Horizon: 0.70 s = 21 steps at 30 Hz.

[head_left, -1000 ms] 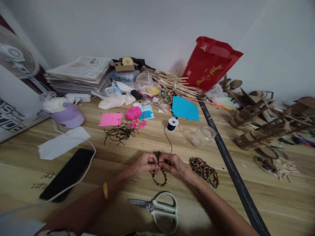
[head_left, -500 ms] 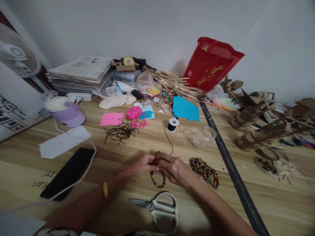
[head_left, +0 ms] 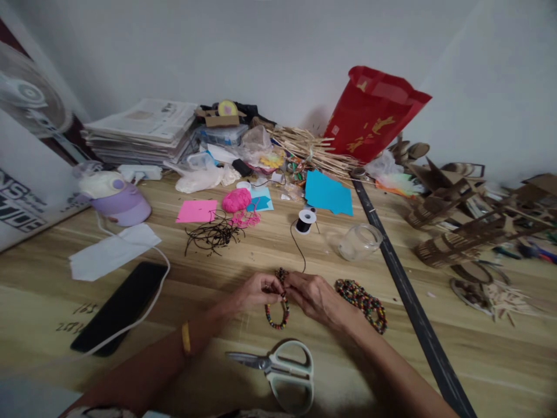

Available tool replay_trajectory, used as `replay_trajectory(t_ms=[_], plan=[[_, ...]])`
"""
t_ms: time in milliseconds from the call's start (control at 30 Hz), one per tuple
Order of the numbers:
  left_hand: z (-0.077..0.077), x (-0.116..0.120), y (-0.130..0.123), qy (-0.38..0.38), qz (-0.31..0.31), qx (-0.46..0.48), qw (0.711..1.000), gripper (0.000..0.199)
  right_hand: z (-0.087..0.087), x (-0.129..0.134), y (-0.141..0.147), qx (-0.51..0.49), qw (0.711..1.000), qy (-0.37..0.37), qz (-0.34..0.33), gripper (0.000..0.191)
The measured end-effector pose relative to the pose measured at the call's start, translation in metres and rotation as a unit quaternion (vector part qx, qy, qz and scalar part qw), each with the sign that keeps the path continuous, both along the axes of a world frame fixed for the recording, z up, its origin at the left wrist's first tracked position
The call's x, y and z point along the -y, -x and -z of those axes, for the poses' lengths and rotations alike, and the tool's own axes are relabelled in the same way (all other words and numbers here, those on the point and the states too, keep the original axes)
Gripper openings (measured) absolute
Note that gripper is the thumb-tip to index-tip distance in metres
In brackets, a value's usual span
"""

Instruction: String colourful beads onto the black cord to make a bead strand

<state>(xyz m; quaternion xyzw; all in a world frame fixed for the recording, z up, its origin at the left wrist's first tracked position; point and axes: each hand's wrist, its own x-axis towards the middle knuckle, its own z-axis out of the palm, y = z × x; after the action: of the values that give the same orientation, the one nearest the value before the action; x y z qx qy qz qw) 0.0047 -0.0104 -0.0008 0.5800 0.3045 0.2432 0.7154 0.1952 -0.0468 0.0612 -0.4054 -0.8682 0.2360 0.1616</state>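
Toward the near edge of the bench (head_left: 243, 255), the nearly closed left hand (head_left: 256, 289) and right hand (head_left: 317, 295) pinch a beaded bracelet (head_left: 277, 326), its multicoloured loop rounded.

One loop of small, round, multicoloured beads (head_left: 277, 327): formed an oval, its top partly hidden, over the pale wooden tabletop (head_left: 261, 249).

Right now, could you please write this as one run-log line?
left hand: pinching beaded loop at far end | right hand: close by, grip unclear | scissors: nearer the body | cord spool: beyond both hands
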Motion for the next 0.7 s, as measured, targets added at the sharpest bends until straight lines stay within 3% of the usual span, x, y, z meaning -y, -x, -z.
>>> replay_trajectory(t_ms=[500,700], plan=[[0.005,0.003,-0.003,-0.020,-0.060,-0.016,0.998,0.023,-0.004,-0.002,-0.001,-0.040,0.999,0.026,0.008,0.018],[-0.006,0.008,-0.006,-0.032,-0.080,-0.004,0.996,0.019,-0.002,-0.002,-0.002,-0.044,0.997,0.059,0.032,0.018]])
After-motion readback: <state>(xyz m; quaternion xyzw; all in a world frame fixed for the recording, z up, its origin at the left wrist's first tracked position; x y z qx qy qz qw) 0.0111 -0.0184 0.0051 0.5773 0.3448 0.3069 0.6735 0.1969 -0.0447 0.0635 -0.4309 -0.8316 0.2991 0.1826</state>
